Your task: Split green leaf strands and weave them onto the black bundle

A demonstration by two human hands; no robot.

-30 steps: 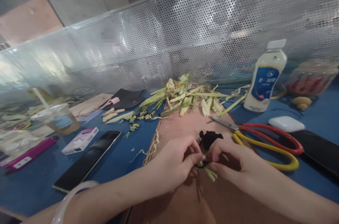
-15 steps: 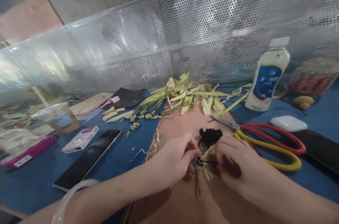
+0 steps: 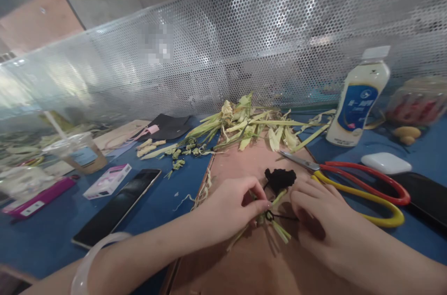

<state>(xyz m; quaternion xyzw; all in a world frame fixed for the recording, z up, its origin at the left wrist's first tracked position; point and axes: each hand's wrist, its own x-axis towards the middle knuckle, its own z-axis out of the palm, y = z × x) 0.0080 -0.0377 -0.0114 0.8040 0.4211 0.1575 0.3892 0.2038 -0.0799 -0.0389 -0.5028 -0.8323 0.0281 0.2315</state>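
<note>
My left hand (image 3: 232,206) pinches a small bundle of green leaf strips (image 3: 275,223) on the brown board (image 3: 258,262). A black thread runs from the bundle toward my right hand (image 3: 316,216), whose fingers are curled and seem to pull it taut. A wad of black thread (image 3: 280,178) lies just beyond the two hands. Red-and-yellow scissors (image 3: 359,188) lie to the right of my right hand.
A heap of green leaf strips (image 3: 251,125) lies at the board's far end. A white bottle (image 3: 358,97), a white earbud case (image 3: 386,163) and a dark phone (image 3: 424,197) sit on the right. Left are a phone (image 3: 117,206), a pink box (image 3: 108,181) and a plastic cup (image 3: 78,153).
My hands have drawn apart a little. The leaf bundle now lies between them with the black thread stretched out to the right hand.
</note>
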